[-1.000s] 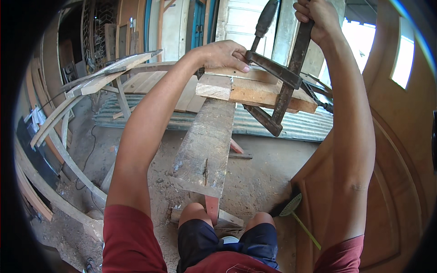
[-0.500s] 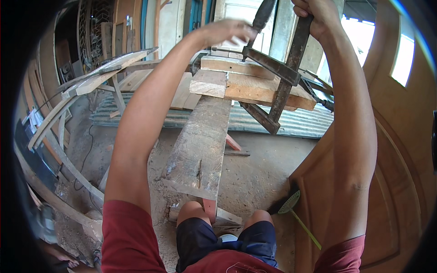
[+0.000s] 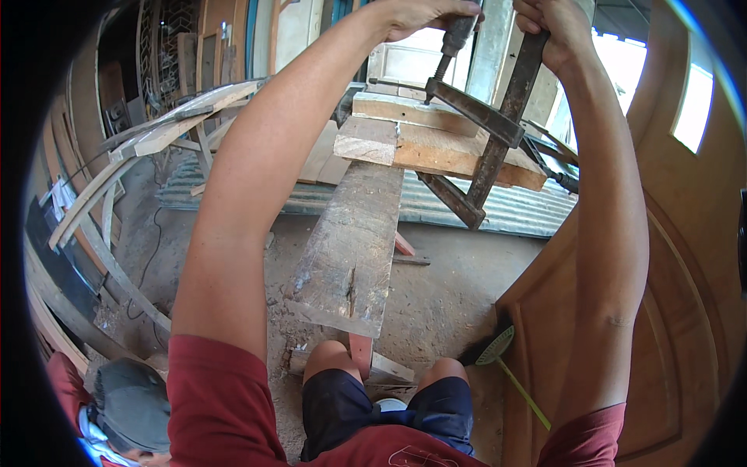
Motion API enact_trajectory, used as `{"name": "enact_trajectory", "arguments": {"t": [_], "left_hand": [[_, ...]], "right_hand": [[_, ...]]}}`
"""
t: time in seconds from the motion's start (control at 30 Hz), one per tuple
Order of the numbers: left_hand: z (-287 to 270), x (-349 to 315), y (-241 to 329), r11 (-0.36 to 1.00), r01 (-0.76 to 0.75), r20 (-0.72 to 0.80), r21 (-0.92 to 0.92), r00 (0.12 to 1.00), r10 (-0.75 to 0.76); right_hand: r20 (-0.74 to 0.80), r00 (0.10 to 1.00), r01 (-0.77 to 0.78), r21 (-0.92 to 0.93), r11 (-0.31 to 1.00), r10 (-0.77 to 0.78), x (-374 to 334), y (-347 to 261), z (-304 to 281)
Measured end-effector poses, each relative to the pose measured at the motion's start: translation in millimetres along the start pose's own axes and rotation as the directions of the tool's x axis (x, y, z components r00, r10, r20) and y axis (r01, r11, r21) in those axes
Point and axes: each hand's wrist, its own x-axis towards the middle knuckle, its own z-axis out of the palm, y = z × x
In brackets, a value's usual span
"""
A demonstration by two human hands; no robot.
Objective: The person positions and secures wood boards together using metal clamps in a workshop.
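A dark metal bar clamp (image 3: 498, 132) stands around the stacked boards, its lower jaw (image 3: 451, 198) hanging below them. My right hand (image 3: 559, 33) is closed round the top of the clamp's bar. At the top edge, my left hand (image 3: 424, 14) grips the end of the clamp's screw handle (image 3: 459, 35); its fingers are partly cut off. The screw's tip comes down near a narrow wooden strip (image 3: 416, 114) lying on top. Under the strip are a pale block (image 3: 364, 140) and a browner board (image 3: 459, 152), side by side on a worn plank (image 3: 350, 241).
A person in a dark cap (image 3: 132, 405) is low at the left. A carved wooden door panel (image 3: 661, 335) leans at the right, beside a broom (image 3: 498, 350). Curved wooden frames (image 3: 117, 233) stand at the left; corrugated sheets (image 3: 498, 214) lie behind the plank.
My left hand has moved up and right onto the screw handle, where it was blurred beside it before. The person in the cap has come further into view at lower left.
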Motion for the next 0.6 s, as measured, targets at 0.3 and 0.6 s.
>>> {"name": "enact_trajectory", "arguments": {"t": [0.3, 0.6], "left_hand": [[33, -4, 10, 0.677, 0.205, -0.377, 0.706, 0.919, 0.115], [5, 0, -37, 0.99, -0.034, 0.036, -0.139, 0.999, 0.039]], "right_hand": [[-0.002, 1.0, -0.002, -0.041, 0.999, 0.002, 2, -1, 2], [-0.027, 0.999, -0.025, -0.013, 1.0, 0.025, 9, 7, -5]]}}
